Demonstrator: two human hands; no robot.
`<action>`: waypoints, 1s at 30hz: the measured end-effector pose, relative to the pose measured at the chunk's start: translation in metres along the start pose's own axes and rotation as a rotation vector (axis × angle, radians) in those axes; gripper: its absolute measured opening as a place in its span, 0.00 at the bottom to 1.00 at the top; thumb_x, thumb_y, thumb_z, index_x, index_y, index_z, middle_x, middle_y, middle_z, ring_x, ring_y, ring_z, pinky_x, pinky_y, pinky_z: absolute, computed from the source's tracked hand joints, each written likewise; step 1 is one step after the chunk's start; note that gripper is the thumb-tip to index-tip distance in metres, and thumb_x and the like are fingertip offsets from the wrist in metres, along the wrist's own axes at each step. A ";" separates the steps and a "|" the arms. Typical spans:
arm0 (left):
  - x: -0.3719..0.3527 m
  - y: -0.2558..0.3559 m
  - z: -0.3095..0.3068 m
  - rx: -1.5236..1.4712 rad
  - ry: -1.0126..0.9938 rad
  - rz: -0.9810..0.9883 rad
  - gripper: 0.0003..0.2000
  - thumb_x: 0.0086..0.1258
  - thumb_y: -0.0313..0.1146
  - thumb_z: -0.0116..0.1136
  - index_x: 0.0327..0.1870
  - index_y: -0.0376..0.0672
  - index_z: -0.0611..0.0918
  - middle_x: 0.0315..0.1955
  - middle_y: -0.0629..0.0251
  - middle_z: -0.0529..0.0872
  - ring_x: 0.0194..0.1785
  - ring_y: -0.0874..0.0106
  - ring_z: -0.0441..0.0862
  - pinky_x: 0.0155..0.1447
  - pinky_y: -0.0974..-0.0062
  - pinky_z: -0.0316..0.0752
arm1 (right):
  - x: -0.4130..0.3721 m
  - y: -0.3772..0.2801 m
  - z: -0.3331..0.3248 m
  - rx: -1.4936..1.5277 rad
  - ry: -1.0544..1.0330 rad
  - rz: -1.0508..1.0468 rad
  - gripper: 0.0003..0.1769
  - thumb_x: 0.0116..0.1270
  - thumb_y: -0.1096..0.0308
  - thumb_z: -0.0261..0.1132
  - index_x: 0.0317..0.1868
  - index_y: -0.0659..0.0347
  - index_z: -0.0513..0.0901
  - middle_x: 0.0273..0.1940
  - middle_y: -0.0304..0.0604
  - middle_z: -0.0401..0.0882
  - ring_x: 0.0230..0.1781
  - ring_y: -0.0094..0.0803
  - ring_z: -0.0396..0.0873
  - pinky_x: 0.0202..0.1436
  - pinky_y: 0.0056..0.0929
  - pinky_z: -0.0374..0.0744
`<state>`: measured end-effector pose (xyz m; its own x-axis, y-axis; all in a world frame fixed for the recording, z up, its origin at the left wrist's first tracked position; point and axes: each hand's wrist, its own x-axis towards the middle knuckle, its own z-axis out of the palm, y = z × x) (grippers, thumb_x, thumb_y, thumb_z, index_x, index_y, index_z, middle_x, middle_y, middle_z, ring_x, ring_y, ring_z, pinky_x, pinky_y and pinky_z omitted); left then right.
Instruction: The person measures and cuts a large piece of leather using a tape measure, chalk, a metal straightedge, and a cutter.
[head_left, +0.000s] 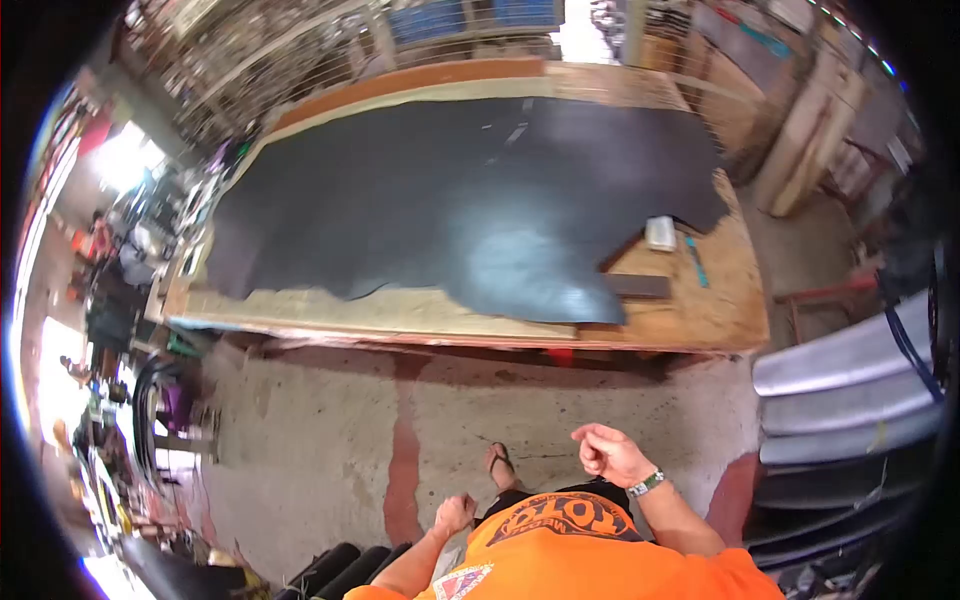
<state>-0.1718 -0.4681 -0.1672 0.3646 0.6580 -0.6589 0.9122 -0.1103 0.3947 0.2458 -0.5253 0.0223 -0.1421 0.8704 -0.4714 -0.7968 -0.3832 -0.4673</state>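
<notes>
Orange shirt right up close, left hand and right hand loosely curled, no object visible in either. Big dark sheet lies across the surface, one lobe near the front edge, so leaning in could drag it. Teal tool near the right edge might get knocked off, imo.

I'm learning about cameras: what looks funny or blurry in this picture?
Head view: the table looks bent, the corners are black, glare whitens part of the dark sheet, the far-left light is washed out, clutter behind looks smeary.
</notes>
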 end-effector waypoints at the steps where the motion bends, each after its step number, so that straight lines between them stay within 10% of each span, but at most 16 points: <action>1: 0.014 0.046 -0.015 0.017 0.030 0.064 0.15 0.70 0.45 0.56 0.43 0.42 0.84 0.36 0.42 0.87 0.43 0.41 0.85 0.50 0.45 0.79 | -0.015 -0.010 -0.016 -0.036 -0.012 -0.038 0.14 0.83 0.65 0.51 0.59 0.62 0.78 0.33 0.36 0.75 0.29 0.25 0.74 0.34 0.25 0.74; 5: 0.054 0.243 -0.017 -0.001 0.028 0.360 0.15 0.68 0.44 0.58 0.41 0.39 0.85 0.35 0.47 0.89 0.44 0.46 0.86 0.48 0.53 0.80 | -0.099 -0.056 -0.093 -0.020 0.006 -0.140 0.17 0.79 0.76 0.52 0.65 0.63 0.75 0.40 0.39 0.81 0.33 0.23 0.77 0.34 0.24 0.75; 13: 0.004 0.598 0.049 -0.235 -0.653 0.694 0.10 0.71 0.35 0.62 0.44 0.36 0.85 0.32 0.61 0.88 0.34 0.69 0.83 0.41 0.68 0.78 | -0.304 -0.137 -0.234 -0.094 0.525 -0.426 0.14 0.73 0.75 0.54 0.53 0.66 0.81 0.36 0.41 0.82 0.25 0.19 0.72 0.28 0.19 0.69; 19: -0.021 0.739 0.101 -0.391 -1.031 1.065 0.09 0.72 0.29 0.62 0.50 0.38 0.85 0.37 0.64 0.88 0.38 0.76 0.81 0.43 0.72 0.77 | -0.370 -0.188 -0.285 -0.516 0.724 -0.647 0.14 0.80 0.67 0.55 0.51 0.66 0.84 0.30 0.36 0.83 0.21 0.14 0.65 0.26 0.17 0.67; 25: 0.005 0.859 0.117 -0.164 -0.649 1.027 0.08 0.69 0.30 0.64 0.44 0.37 0.86 0.25 0.59 0.84 0.30 0.70 0.79 0.39 0.67 0.74 | -0.389 -0.292 -0.312 -0.881 0.701 -0.532 0.12 0.74 0.67 0.66 0.48 0.70 0.84 0.29 0.34 0.82 0.24 0.14 0.72 0.28 0.18 0.71; 30: 0.070 0.949 0.122 -0.113 -0.846 0.957 0.10 0.70 0.34 0.66 0.42 0.36 0.85 0.23 0.57 0.82 0.29 0.69 0.78 0.36 0.66 0.72 | -0.405 -0.391 -0.367 -0.973 0.751 -0.318 0.10 0.69 0.67 0.71 0.35 0.67 0.85 0.23 0.37 0.82 0.25 0.16 0.77 0.28 0.21 0.74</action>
<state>0.7423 -0.6183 0.0832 0.9059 -0.3283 -0.2675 0.2165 -0.1839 0.9588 0.8300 -0.8418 0.1218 0.5965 0.6985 -0.3954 0.0697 -0.5358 -0.8415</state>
